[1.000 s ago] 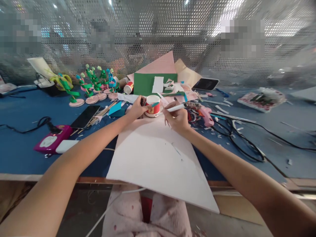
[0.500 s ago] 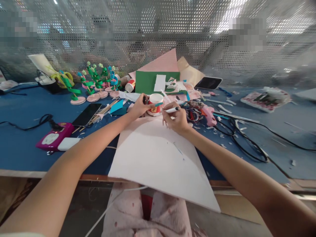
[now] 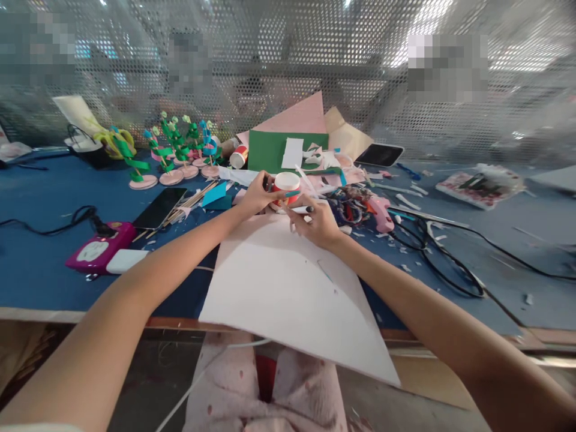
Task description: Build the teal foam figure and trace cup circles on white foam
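A red and white paper cup [image 3: 287, 181] stands upright at the far edge of a large white board [image 3: 279, 270]. My left hand [image 3: 260, 195] is closed on the cup's left side, its thumb across the front beside a narrow teal strip [image 3: 291, 194]. In my right hand [image 3: 317, 223] is a white marker [image 3: 300, 210] with a dark end, pinched between thumb and fingers. The marker's other end points at the lower front of the cup; whether it touches cannot be made out. Faint pen lines mark the board.
Several spiral paper plants [image 3: 171, 150] stand at the back left. A phone [image 3: 159, 208] lies near a purple power socket [image 3: 101, 246]. Rightward are a pink glue gun [image 3: 381, 214], its black cable [image 3: 450, 276] and paper scraps. Green card [image 3: 265, 150] leans behind the cup.
My right hand has shifted slightly left with the marker, closer to the cup's lower front. My left hand keeps its hold on the cup. The view has moved a little.
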The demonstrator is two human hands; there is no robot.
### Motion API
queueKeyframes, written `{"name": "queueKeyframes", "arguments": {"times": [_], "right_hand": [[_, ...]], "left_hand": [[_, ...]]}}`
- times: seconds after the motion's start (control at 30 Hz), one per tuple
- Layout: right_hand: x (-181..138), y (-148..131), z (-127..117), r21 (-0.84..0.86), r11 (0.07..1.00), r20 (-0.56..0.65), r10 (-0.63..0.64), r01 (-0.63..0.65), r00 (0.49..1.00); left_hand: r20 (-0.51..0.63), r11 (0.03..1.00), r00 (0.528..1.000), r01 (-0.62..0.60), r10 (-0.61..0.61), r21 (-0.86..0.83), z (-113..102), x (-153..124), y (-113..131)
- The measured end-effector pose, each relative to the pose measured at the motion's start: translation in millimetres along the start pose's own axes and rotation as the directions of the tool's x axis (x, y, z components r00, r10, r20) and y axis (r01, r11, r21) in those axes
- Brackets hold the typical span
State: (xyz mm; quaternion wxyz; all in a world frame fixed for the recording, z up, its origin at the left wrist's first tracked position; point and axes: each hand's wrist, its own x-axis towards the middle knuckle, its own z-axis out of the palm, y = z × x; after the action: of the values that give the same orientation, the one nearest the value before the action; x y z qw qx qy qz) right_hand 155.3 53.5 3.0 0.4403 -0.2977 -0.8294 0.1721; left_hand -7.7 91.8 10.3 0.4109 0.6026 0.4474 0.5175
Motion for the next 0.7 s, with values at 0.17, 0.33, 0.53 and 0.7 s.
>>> {"name": "queueKeyframes", "arguments": {"times": [0.17, 0.33, 0.53, 0.7], "right_hand": [[0.5, 0.3, 0.8, -0.022, 1.0, 0.032, 0.001, -0.001, 0.999], [2.0, -1.3, 2.5, -0.123, 0.992, 0.018, -0.022, 0.024, 1.0], [2.9, -6.2, 3.3, -0.096, 0.995, 0.023, -0.011, 0.013, 1.0], [-0.8, -4.7, -1.6, -0.127, 0.992, -0.013, -0.007, 0.005, 1.0]], "left_hand": [[0.019, 1.0, 1.0, 0.003, -0.003, 0.026, -0.2, -4.2, 5.3], [0.033, 0.998, 0.999, 0.033, -0.035, 0.052, -0.6, -5.0, 7.4], [0.055, 0.997, 0.998, 0.035, -0.038, 0.067, -2.5, -1.6, 2.5], [0.03, 0.996, 0.999, 0.039, -0.042, 0.085, -1.9, -2.9, 5.8]]}}
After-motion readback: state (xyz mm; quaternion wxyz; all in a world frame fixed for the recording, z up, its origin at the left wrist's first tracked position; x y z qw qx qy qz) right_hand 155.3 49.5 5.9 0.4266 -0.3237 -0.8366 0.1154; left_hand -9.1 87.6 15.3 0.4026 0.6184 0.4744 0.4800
